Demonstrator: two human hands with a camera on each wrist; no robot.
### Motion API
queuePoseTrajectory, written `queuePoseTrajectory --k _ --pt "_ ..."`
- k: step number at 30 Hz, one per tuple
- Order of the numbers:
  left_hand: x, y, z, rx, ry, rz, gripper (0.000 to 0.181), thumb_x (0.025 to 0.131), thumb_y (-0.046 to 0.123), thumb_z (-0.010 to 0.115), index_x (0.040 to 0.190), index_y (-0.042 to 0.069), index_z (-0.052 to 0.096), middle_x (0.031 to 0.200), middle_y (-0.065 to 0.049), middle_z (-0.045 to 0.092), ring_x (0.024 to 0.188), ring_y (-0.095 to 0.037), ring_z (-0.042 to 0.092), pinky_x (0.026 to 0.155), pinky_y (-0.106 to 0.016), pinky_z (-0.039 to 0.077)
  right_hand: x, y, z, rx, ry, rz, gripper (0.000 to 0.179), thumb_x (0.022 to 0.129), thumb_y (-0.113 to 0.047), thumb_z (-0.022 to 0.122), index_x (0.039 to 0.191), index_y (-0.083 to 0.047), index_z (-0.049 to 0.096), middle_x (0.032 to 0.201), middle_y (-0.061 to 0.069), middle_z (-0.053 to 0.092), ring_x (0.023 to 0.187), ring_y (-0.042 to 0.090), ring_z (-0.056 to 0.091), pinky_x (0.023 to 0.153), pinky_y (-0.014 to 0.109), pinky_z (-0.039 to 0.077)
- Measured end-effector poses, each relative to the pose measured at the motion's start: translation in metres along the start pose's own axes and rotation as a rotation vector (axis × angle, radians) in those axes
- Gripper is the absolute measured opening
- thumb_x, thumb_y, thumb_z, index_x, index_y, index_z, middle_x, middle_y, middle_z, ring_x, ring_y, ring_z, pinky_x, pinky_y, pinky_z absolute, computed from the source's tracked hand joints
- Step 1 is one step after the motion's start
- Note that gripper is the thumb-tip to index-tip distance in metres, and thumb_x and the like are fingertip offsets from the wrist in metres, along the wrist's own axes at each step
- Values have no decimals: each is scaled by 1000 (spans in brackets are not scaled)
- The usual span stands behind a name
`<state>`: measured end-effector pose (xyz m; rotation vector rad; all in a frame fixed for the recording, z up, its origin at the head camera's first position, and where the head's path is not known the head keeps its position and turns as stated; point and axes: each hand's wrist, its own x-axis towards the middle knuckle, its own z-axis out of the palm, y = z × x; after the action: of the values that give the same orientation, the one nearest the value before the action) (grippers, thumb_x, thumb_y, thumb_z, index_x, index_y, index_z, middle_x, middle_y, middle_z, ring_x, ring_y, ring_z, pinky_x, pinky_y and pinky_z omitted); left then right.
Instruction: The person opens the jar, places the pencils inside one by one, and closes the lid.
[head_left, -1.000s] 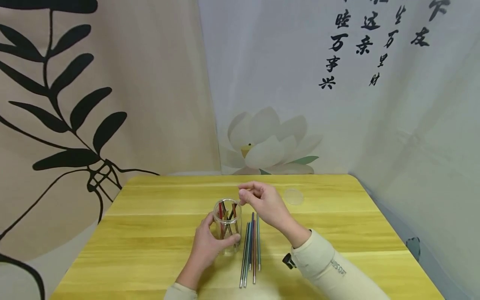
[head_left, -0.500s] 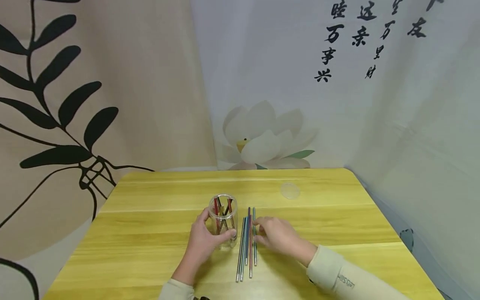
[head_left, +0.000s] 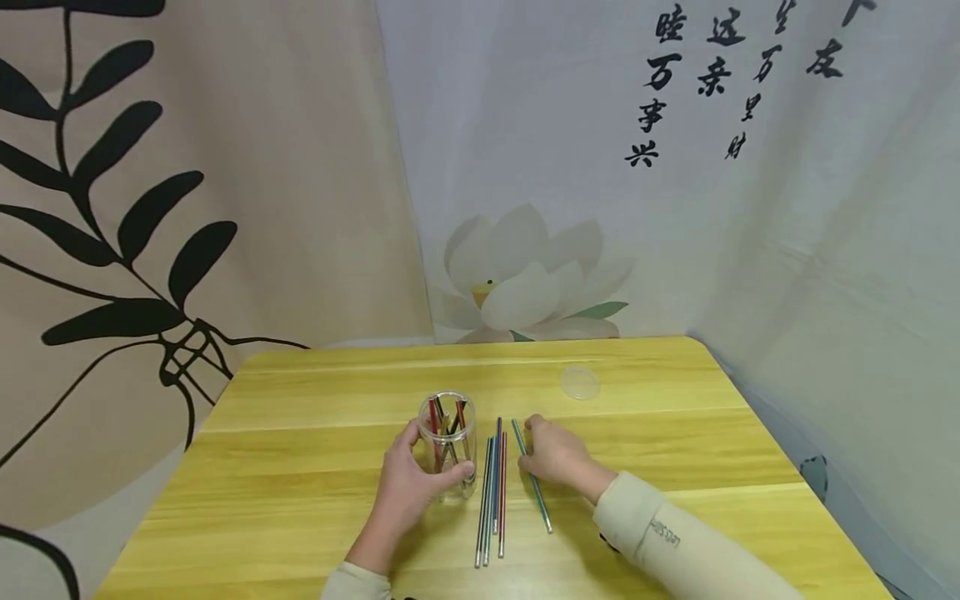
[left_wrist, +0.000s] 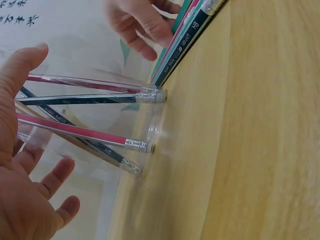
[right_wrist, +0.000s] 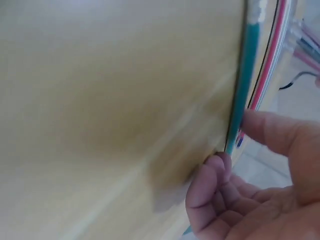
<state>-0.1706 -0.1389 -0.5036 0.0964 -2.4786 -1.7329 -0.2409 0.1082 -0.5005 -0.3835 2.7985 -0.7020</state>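
Teal pencil (head_left: 536, 490) is pinched by the right grip (head_left: 558, 454), left grip (head_left: 414, 479) clasping a jar (head_left: 447, 438)

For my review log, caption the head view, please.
Left fingers hold a clear jar of pencils while right fingers touch a teal pencil on the table.

I see a yellow wood-grain table (head_left: 300, 442) at six o'clock; behind, a fabric backdrop (head_left: 315, 183): black leafy-plant print (head_left: 156, 218) at nine, calligraphy (head_left: 714, 77) at two, pale lotus print (head_left: 528, 296) near dial centre.
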Motion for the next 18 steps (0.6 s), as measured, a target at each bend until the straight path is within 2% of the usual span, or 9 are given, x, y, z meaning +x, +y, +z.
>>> queuePoseTrajectory --k 4,7,9,11,15,18 --pt "0 1 -2 5 -5 1 91 70 39 101 147 24 57 150 -3 62 150 -36 48 125 -75 27 8 5 -10 -32 17 57 62 91 -14 82 144 3 56 70 4 62 55 14 47 48 26 38" --pt "-1 1 -4 18 5 2 92 70 39 101 148 24 56 151 -4 62 151 -37 47 124 -76 26 20 5 -15 -55 32 90 62 90 -15 85 144 -1 58 88 10 74 61 17 54 53 30 44" --pt "-1 1 -6 26 18 2 91 70 39 101 148 23 57 150 -3 62 151 -37 47 124 -77 25 28 2 -16 -66 23 92 61 90 -17 86 143 -3 60 104 13 78 69 19 59 58 33 49" --pt "-2 1 -6 24 24 4 89 71 37 101 147 23 57 149 -3 63 151 -36 47 124 -77 24 36 -1 -16 -72 -5 76 54 91 -15 83 139 -1 62 114 15 77 76 21 62 65 36 55" --pt "-2 2 -5 13 14 12 87 70 36 101 145 23 59 146 -2 65 150 -36 49 124 -78 23 42 -7 -15 -17 -87 2 38 98 -7 72 133 4 63 111 15 75 83 21 65 74 37 60" --pt "0 2 -4 11 1 16 87 70 38 101 145 24 59 147 -2 65 149 -36 49 124 -78 24 40 -11 -23 93 -60 -73 30 104 -8 65 132 4 65 110 13 74 86 19 68 77 36 62"
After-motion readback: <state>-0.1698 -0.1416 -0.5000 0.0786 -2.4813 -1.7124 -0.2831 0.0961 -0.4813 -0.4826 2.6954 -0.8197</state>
